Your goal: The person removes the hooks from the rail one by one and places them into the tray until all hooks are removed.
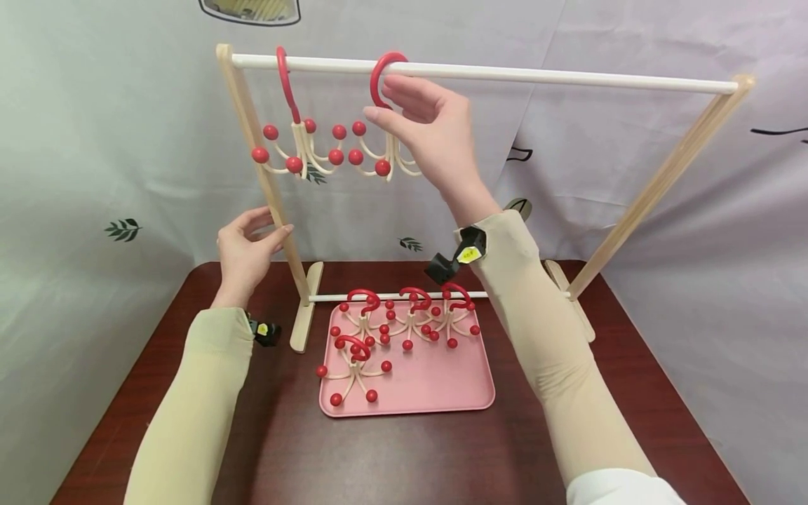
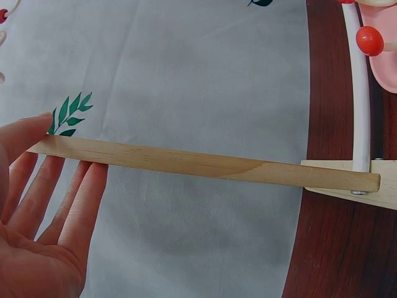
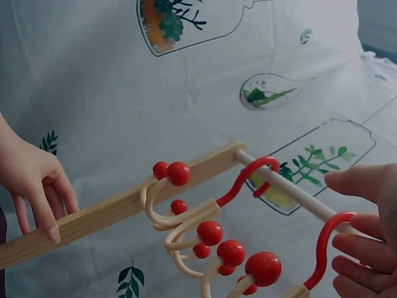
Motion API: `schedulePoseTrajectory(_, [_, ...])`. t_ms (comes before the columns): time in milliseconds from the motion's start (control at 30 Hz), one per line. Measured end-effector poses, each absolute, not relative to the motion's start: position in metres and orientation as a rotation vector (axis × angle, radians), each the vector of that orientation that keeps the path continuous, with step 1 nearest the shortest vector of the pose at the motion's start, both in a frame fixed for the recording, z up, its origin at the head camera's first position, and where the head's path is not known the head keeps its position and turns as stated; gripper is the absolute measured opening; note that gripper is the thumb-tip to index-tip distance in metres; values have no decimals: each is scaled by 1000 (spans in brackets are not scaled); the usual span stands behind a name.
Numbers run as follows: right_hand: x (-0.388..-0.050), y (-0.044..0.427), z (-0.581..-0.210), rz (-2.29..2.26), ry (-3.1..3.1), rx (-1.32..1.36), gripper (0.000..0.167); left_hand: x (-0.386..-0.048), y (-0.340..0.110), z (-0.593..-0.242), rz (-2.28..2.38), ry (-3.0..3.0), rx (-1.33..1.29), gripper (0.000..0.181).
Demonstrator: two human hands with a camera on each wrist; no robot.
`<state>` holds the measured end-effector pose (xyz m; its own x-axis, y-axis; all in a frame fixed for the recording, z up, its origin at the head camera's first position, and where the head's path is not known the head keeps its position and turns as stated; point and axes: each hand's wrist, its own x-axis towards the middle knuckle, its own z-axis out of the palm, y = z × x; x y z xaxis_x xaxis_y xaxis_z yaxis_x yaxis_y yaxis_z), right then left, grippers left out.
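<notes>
My left hand pinches the left wooden post of a rack, thumb on one side and fingertips on the other. Up at the white rail, my right hand is beside a hanger's red hook, thumb and fingers spread apart. That hanger, with curved cream arms and red ball tips, hangs from the rail by its hook; my hand partly hides it in the head view. Left of it, another such hanger hangs near the post.
A pink tray on the dark wooden table bears several more hangers, mostly along its back and left. Behind the tray runs the rack's lower white bar. The right post slants up on the far side.
</notes>
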<state>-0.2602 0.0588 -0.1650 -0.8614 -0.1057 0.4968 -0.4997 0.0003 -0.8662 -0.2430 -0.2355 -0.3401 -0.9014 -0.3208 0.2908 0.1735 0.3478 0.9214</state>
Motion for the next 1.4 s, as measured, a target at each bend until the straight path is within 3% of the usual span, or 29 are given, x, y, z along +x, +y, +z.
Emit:
schedulePoseTrajectory(333, [-266,58,-166,1883,-2050,602,48,-243,-235,-339,-1576,-2193,122,50])
schedulePoseTrajectory(633, [-276,67,-165,1813,-1958,514,25,-242,-233,-338,-1578,-2191,119,49])
schedulePoseTrajectory(900, [-265,75,-155,1784,-1963,417,17,-243,-233,-338,-1573,-2190,116,50])
schedulePoseTrajectory(1400, [-256,95,-147,1818,-1814,438,16,-243,-234,-340,-1570,-2202,130,50])
